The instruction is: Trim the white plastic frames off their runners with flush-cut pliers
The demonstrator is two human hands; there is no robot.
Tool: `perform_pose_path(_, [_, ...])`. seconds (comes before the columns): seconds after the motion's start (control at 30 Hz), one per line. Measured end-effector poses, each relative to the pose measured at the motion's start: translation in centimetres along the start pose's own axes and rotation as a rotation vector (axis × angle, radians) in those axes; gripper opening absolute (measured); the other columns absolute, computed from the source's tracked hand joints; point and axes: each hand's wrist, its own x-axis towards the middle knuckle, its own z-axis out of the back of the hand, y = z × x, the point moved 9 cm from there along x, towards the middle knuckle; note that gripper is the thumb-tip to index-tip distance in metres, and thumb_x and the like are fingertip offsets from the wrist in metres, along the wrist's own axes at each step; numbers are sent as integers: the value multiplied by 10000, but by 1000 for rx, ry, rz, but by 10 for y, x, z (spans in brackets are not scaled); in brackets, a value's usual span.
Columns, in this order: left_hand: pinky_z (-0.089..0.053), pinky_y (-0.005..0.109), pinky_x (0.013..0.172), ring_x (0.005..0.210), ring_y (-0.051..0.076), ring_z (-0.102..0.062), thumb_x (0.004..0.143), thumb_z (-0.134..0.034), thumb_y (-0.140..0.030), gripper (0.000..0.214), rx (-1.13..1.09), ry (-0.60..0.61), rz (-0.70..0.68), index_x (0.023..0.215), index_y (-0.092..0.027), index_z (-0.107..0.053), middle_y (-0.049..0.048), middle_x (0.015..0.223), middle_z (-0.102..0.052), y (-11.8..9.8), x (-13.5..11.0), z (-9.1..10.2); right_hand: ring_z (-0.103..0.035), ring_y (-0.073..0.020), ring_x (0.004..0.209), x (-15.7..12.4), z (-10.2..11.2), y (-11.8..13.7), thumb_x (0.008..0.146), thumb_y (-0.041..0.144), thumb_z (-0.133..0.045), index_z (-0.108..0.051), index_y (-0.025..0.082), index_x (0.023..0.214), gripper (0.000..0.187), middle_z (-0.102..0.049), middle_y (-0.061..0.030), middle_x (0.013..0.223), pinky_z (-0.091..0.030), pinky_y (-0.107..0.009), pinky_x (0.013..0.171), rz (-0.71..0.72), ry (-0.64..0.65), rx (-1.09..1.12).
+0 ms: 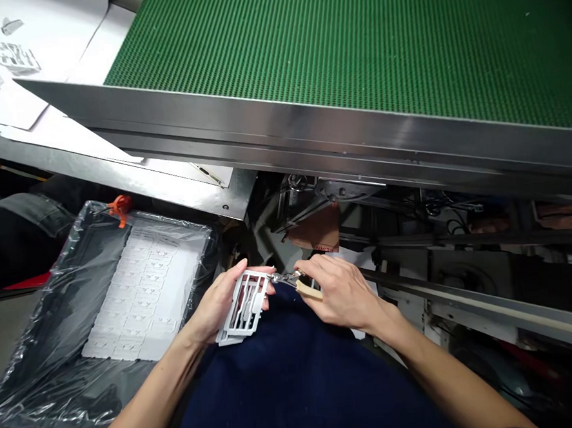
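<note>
My left hand (219,300) is closed around a white slotted plastic part (248,305), held tilted over my lap. In my right hand (342,287) is a pair of nippers (308,290) with pale yellow handles, the fingers wrapped around them. The metal jaws of the nippers meet the upper right corner of the plastic part, close to my left fingertips. Whether the jaws are closed on the plastic I cannot tell.
A lined bin (37,342) at left holds rows of white parts (143,294) and has orange-handled scissors (120,210) on its rim. Ahead runs a green conveyor belt (353,48) with a metal side rail (280,121). White parts (15,57) lie on paper at upper left.
</note>
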Motion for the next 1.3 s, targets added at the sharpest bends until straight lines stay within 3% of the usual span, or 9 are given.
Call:
perform_pose_path(0.33, [-480,231,512,596,167,-622,860,-470,-492,481,109,14,-45,1099,-104,-622,122,850,-690,0,-4,-4,-491,-151,720,6,3,6,869,325,-426,-538,207,1004,212,-554,-13,793,-325,-274,686,81,81,-103])
perform_pose_path(0.63, [-477,238,498,579,176,-624,857,-476,-474,472,160,36,-20,1098,-95,-621,130,814,-694,-1,-6,-4,-437,-118,589,7,0,5,846,295,-439,-562,211,885,154,-541,5,710,-212,-267,528,63,145,-102])
perform_pose_path(0.77, [-475,238,499,568,176,-622,852,-485,-476,455,142,35,-1,1065,-101,-631,122,784,-693,3,-6,-2,-381,-100,536,8,-1,4,845,278,-434,-521,212,792,121,-518,21,663,-177,-259,502,48,154,-43])
perform_pose_path(0.9, [-474,242,498,578,184,-625,848,-490,-480,418,69,39,18,986,-117,-645,119,783,-690,7,-4,-1,-375,-90,538,6,-5,0,855,283,-439,-464,212,730,146,-501,43,636,-230,-233,521,7,158,132])
perform_pose_path(1.03, [-467,236,488,591,183,-624,853,-484,-477,402,26,46,31,999,-134,-633,110,799,-685,8,-3,-2,-427,-103,589,4,-4,-4,855,298,-447,-502,228,840,90,-525,36,696,-285,-229,563,-56,117,166])
perform_pose_path(1.13, [-472,223,492,606,174,-624,861,-473,-475,409,38,29,28,1036,-138,-626,107,811,-686,5,-3,-3,-488,-140,717,4,0,4,831,293,-469,-519,227,1001,189,-557,1,821,-319,-255,649,-26,67,55])
perform_pose_path(1.3, [-477,210,488,621,168,-627,863,-473,-475,444,57,25,25,1121,-138,-603,110,847,-690,2,-3,-6,-488,-175,766,5,1,12,853,304,-425,-540,197,1030,236,-551,-34,850,-319,-300,714,-34,60,-100])
